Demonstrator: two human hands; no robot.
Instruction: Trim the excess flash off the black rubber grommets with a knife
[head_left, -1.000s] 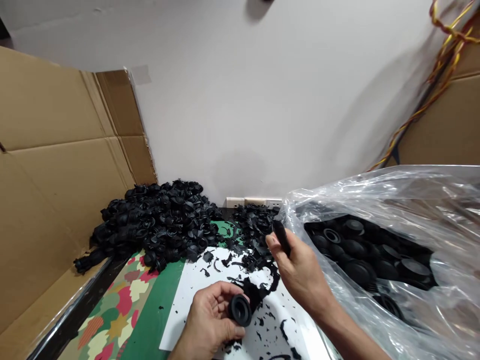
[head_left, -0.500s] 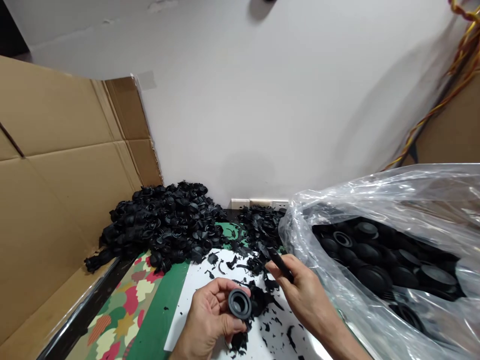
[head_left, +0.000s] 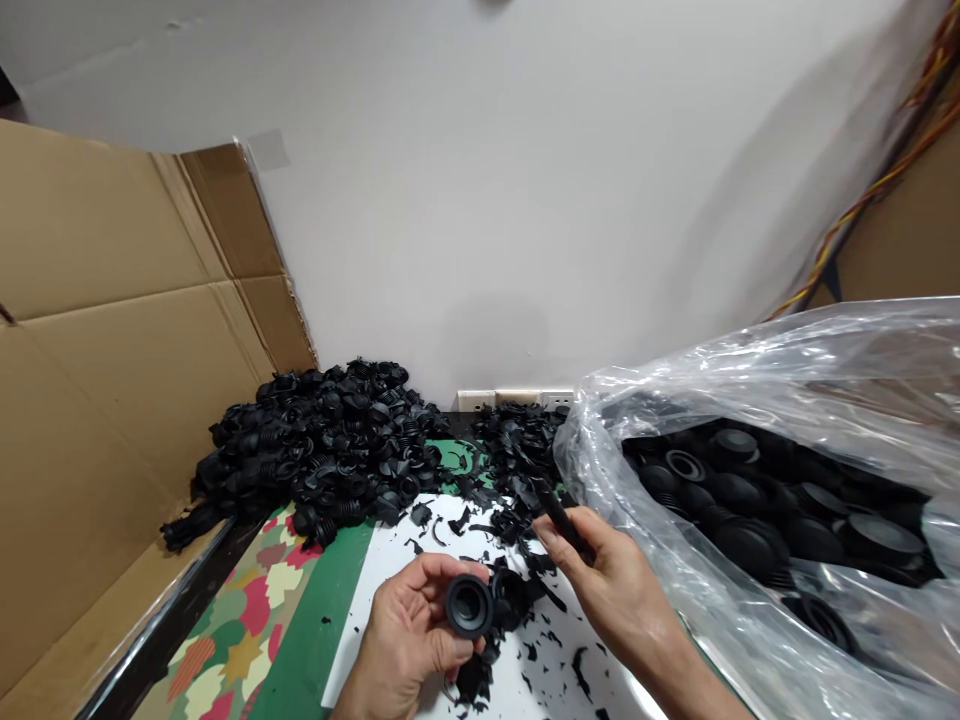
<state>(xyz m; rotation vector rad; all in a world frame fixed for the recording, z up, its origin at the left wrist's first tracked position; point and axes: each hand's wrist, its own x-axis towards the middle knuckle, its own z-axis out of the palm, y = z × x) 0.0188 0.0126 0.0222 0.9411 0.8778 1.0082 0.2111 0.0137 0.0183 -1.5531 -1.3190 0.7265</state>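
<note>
My left hand [head_left: 409,635] is closed round a black rubber ring-shaped part [head_left: 469,606], its round opening facing me, low in the middle of the view. To its right, my right hand [head_left: 607,580] pinches a thin black tool [head_left: 556,515] that points up and to the left. The tool's tip is a little above and to the right of the part, not touching it. Both hands hover over a white sheet [head_left: 390,600] strewn with black rubber trimmings [head_left: 517,590].
A big heap of black rubber parts [head_left: 322,450] lies at the back left against a cardboard wall [head_left: 112,370]. A clear plastic bag [head_left: 787,400] with more black parts fills the right. A green mat [head_left: 300,640] and a camouflage-patterned sheet [head_left: 232,620] lie to the left.
My right hand came down and toward me with the tool, closer to the part. My left hand turned the part so its opening faces me and shifted slightly left.
</note>
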